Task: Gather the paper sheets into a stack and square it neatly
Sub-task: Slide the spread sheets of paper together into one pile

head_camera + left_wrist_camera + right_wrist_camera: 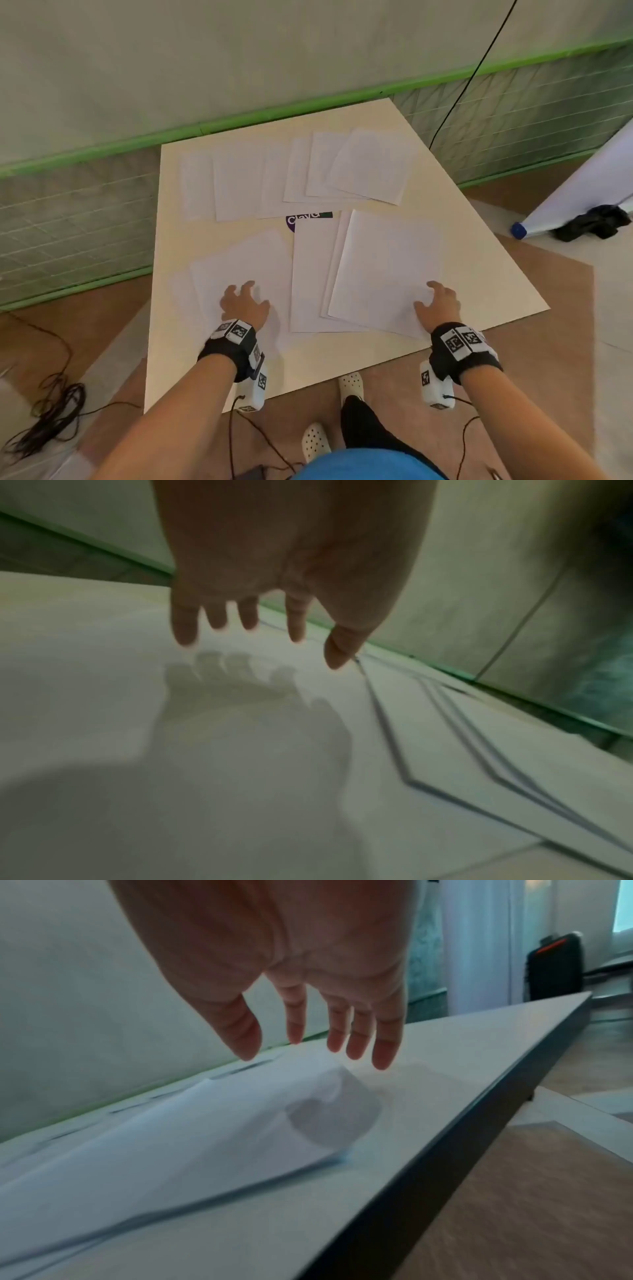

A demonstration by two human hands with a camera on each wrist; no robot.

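Several white paper sheets lie scattered on a cream table (486,260). A far row (239,181) and a fanned group (370,168) sit at the back. Near me lie a left sheet (246,263) and a right overlapping group (387,267). My left hand (245,299) hovers just above the left sheet with fingers spread and relaxed (260,631), casting a shadow on the paper. My right hand (436,301) hangs over the right group's near right corner, fingers loosely extended (322,1045), holding nothing. That corner (329,1112) is slightly raised off the table.
A purple and green logo (308,217) shows between the sheets. The table's right edge (496,1104) drops to a wood floor. A rolled white sheet (579,192) and dark cloth (592,222) lie at the right. Cables (44,421) trail on the floor at left.
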